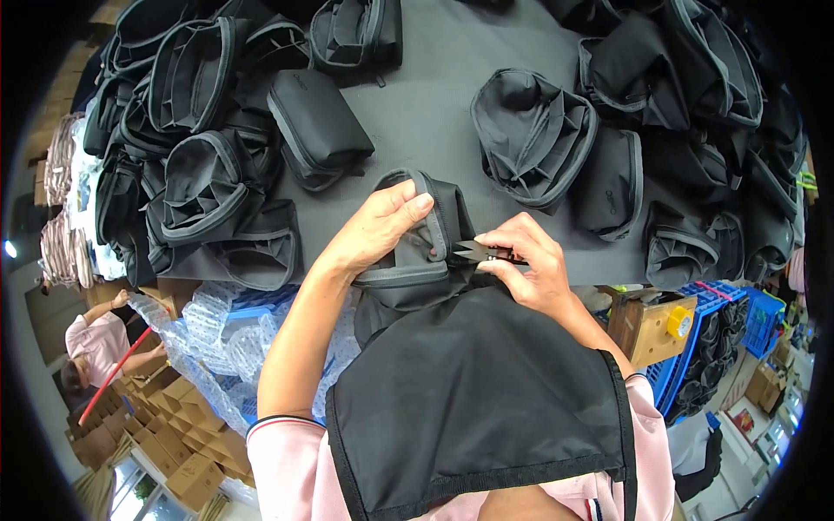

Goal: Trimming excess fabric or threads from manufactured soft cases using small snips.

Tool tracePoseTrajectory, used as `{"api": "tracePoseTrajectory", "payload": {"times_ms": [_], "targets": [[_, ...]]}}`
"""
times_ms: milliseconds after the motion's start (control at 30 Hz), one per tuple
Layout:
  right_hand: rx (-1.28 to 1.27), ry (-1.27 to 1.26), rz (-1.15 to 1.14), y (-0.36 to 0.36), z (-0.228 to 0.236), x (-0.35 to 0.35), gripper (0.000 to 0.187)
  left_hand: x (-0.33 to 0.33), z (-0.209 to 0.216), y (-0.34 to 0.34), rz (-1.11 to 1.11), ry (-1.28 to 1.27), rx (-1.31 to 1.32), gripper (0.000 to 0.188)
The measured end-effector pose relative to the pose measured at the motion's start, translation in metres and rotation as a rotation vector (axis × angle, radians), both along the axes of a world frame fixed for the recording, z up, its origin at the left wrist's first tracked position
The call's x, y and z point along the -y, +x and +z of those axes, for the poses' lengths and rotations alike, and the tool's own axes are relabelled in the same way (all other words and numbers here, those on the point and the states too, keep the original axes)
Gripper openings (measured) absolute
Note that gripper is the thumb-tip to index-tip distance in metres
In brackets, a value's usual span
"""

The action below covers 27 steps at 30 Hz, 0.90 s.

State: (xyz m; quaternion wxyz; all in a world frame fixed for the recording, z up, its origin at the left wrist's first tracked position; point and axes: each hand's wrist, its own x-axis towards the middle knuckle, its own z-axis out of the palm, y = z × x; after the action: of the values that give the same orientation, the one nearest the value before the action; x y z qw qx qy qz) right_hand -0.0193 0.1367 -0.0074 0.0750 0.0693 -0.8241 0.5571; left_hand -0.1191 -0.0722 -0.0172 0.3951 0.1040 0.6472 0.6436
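A black zippered pouch [404, 275], its lid unzipped, is held at the table's near edge. My left hand [388, 221] grips its rim, thumb on top and some fingers inside the pouch. In my right hand [530, 260] is a pair of thread snips [482, 253], pinched between thumb and fingers. Their pointed blades lie against the zipper edge on the pouch's right side; whether a thread is between them is too small to tell. A closed black pouch [320, 122] rests beyond my left hand, and an open one [534, 135] beyond my right.
Heaped black pouches cover the table's left [204, 187] and right [695, 156] sides. Below the table stand bubble wrap [213, 317] at left and a blue crate [669, 373] at right, near yellow tape [679, 322]. Another person [100, 347] works at far left by cardboard boxes [187, 417].
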Motion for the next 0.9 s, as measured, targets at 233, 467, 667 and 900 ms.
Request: {"api": "tracePoseTrajectory", "payload": {"times_ms": [233,467,667,900], "targets": [[-0.178,0.206,0.056,-0.011,0.012,0.000,0.022,-0.002,0.022,0.000,0.071,0.050,0.178,0.030],[0.287,-0.517,-0.173,-0.001,0.021,-0.022,0.025,0.006,0.091,-0.009,0.251,0.156,0.137,0.028],[0.177,-0.288,-0.329,-0.002,0.011,-0.036,0.025,0.062,0.220,-0.084,0.735,-0.007,-1.034,0.015],[0.076,-0.110,-0.405,-0.003,0.004,-0.046,0.011,0.189,0.252,-0.181,1.016,-0.637,-1.034,0.061]]}}
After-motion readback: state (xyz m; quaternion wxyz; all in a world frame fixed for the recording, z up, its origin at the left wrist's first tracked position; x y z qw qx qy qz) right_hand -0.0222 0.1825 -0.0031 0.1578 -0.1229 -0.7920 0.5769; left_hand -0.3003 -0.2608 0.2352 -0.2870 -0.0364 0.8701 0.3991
